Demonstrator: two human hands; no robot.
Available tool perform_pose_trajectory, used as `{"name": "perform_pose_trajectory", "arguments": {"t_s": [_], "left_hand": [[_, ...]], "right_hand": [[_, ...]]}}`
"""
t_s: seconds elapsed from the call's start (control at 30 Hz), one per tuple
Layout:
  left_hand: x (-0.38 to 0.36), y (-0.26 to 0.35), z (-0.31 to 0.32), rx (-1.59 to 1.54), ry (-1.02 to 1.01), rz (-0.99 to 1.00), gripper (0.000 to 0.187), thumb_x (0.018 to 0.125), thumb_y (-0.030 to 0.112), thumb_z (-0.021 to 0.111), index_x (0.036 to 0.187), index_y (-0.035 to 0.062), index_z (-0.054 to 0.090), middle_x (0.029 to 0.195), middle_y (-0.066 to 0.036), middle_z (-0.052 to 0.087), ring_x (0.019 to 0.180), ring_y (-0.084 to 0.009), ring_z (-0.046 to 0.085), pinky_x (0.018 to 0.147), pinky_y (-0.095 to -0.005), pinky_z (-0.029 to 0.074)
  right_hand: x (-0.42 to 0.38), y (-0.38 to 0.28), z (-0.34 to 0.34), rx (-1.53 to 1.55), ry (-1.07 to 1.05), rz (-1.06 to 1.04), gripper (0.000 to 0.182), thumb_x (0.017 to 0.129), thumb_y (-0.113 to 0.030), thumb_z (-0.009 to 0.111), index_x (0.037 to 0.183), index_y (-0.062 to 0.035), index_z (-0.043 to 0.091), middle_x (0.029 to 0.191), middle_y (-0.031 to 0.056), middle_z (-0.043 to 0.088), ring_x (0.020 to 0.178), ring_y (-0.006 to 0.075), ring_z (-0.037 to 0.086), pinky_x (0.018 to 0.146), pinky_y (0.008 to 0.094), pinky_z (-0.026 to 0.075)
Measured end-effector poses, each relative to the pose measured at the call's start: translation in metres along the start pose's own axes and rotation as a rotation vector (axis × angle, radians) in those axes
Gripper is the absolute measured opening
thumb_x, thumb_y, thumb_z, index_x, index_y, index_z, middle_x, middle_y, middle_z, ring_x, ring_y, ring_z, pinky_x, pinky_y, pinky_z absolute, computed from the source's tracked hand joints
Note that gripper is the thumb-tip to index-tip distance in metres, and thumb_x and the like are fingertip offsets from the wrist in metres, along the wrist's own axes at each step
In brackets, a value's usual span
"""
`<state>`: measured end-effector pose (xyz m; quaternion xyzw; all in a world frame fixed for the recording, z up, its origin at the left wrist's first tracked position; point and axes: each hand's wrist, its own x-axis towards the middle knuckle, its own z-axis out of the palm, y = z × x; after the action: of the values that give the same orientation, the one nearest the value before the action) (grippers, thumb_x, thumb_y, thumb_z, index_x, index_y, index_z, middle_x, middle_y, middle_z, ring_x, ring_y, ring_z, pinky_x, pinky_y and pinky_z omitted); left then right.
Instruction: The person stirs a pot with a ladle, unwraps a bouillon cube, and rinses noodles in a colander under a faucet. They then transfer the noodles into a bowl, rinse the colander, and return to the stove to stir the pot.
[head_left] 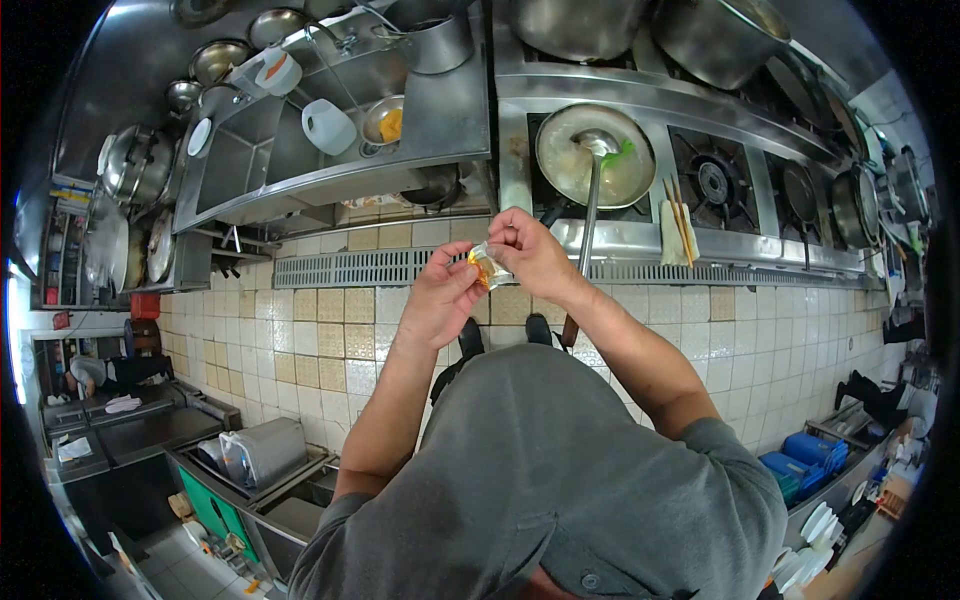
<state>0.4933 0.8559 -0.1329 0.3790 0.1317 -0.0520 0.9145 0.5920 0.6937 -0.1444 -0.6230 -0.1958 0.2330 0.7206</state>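
Between my two hands is a small shiny foil packet (488, 268), gold-orange on one side and silvery on the other. My left hand (445, 292) pinches its lower left part. The fingertips of my right hand (530, 258) grip its upper right edge. What the packet holds cannot be made out. Just beyond my hands, a pan (560, 180) of cloudy liquid sits on the stove. A long-handled ladle (593, 190) rests in it beside a bit of green leaf (620, 153), its handle reaching down past my right forearm.
Chopsticks (680, 220) lie on a folded cloth (675, 245) at the stove's front edge, near a bare burner (714, 180). Large pots (720, 45) stand behind. The sink counter (330, 180) to the left bears a plastic jug (328, 127) and a bowl (378, 118). Other people are at both sides.
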Motion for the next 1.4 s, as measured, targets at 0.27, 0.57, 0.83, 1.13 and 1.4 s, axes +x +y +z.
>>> {"name": "perform_pose_trajectory", "arguments": {"t_s": [0.27, 0.57, 0.83, 1.13, 1.4], "left_hand": [[0.009, -0.008, 0.003, 0.198, 0.101, 0.166, 0.031, 0.093, -0.002, 0.062, 0.122, 0.0011, 0.050, 0.109, -0.012, 0.067, 0.097, -0.0168, 0.065, 0.083, -0.0304, 0.054], [0.023, -0.038, 0.003, 0.481, 0.190, 0.253, 0.026, 0.090, -0.006, 0.063, 0.114, -0.0027, 0.053, 0.106, -0.015, 0.067, 0.090, -0.0183, 0.068, 0.081, -0.0305, 0.059], [0.052, -0.045, -0.015, 0.225, 0.208, 0.127, 0.024, 0.091, -0.001, 0.065, 0.113, -0.0002, 0.055, 0.102, -0.011, 0.066, 0.090, -0.0175, 0.067, 0.078, -0.0317, 0.060], [0.026, -0.006, -0.096, 0.190, -0.031, -0.170, 0.018, 0.095, 0.005, 0.063, 0.111, -0.0008, 0.061, 0.108, -0.011, 0.065, 0.092, -0.0181, 0.066, 0.079, -0.0334, 0.060], [-0.007, -0.005, -0.085, 0.038, -0.416, -0.578, 0.021, 0.096, 0.002, 0.057, 0.117, 0.0036, 0.059, 0.111, -0.011, 0.066, 0.099, -0.0227, 0.066, 0.083, -0.0364, 0.058]], "right_hand": [[-0.022, -0.033, -0.002, -0.464, 0.030, -0.251, 0.015, 0.084, -0.005, 0.068, 0.098, -0.0003, 0.067, 0.088, 0.0118, 0.066, 0.080, 0.0219, 0.066, 0.073, 0.0316, 0.052], [-0.027, 0.000, -0.003, -0.528, 0.128, -0.094, 0.013, 0.085, -0.002, 0.067, 0.097, 0.0011, 0.067, 0.082, 0.0085, 0.069, 0.074, 0.0140, 0.067, 0.067, 0.0292, 0.053], [-0.008, 0.021, -0.016, -0.478, 0.342, -0.078, 0.009, 0.087, -0.007, 0.067, 0.093, -0.0009, 0.065, 0.080, 0.0094, 0.070, 0.073, 0.0158, 0.068, 0.066, 0.0309, 0.054], [0.019, 0.049, -0.089, -0.852, 1.041, -0.216, 0.018, 0.086, -0.014, 0.067, 0.100, -0.0018, 0.069, 0.086, 0.0186, 0.070, 0.078, 0.0282, 0.070, 0.070, 0.0375, 0.053], [-0.153, 0.073, 0.094, -0.329, 0.340, 0.129, 0.034, 0.095, -0.014, 0.065, 0.127, -0.0042, 0.061, 0.116, 0.0081, 0.067, 0.104, 0.0157, 0.063, 0.089, 0.0315, 0.052]]}}
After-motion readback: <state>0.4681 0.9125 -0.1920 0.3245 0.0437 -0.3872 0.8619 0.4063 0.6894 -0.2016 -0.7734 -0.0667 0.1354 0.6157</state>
